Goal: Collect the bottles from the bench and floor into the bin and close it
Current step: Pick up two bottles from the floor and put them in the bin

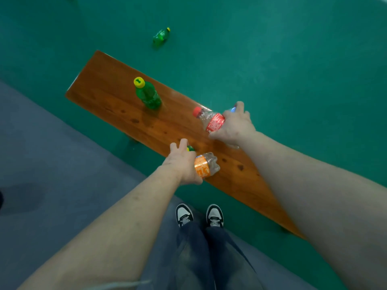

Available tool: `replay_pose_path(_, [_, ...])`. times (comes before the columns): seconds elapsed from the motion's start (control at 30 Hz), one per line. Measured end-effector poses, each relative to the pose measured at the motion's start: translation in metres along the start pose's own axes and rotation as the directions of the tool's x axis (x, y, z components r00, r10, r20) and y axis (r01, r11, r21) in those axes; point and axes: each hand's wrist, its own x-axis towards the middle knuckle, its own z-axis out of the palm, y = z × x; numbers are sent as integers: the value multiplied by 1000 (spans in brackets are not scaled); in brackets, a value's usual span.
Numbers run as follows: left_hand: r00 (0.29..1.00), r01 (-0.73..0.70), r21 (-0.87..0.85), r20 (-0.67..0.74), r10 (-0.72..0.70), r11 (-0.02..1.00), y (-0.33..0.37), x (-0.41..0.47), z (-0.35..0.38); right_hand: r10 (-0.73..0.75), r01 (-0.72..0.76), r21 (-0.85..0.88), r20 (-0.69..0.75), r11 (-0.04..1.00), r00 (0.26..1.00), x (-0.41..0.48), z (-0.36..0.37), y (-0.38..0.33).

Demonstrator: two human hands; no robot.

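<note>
A long brown wooden bench [117, 105] runs diagonally across the green floor. My left hand [183, 164] grips a clear bottle with an orange label [206, 166] above the bench's near side; a green cap shows past my fingers. My right hand [234, 124] is wrapped around a clear bottle with a red label and red cap [210, 119], and something blue peeks out by my fingertips. A green bottle with a yellow cap [147, 94] stands upright on the bench, left of both hands. Another green bottle [160, 36] lies on the floor beyond the bench. No bin is in view.
A grey floor strip [52, 164] lies on the near side of the bench. My two feet in black-and-white shoes [199, 215] stand close to the bench's near edge. Green floor [293, 59] stretches beyond the bench.
</note>
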Motion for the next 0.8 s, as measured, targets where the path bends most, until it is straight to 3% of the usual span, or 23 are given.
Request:
replay_pose_path(0.2, [997, 61, -106, -45, -66, 992, -14, -22, -3, 46, -44, 112, -11, 993, 999, -27, 0, 17])
replay_pose_path(0.37, [942, 253, -179, -178, -284, 951, -50, -70, -26, -3, 6, 224, -16, 975, 1000, -60, 3, -20])
replay_pose_path(0.5, [802, 409, -406, -267, -534, 817, -89, -131, -32, -175, 171, 247, -6, 954, 985, -104, 6, -86])
replay_pose_path(0.63, [654, 471, -565, -292, -698, 677, -120, -208, -7, -311, 298, 219, 26, 929, 950, -165, 14, -134])
replay_pose_path(0.8, [389, 486, -760, -254, -885, 432, -159, -352, 59, -563, 553, 120, 76, 824, 823, -282, 39, -205])
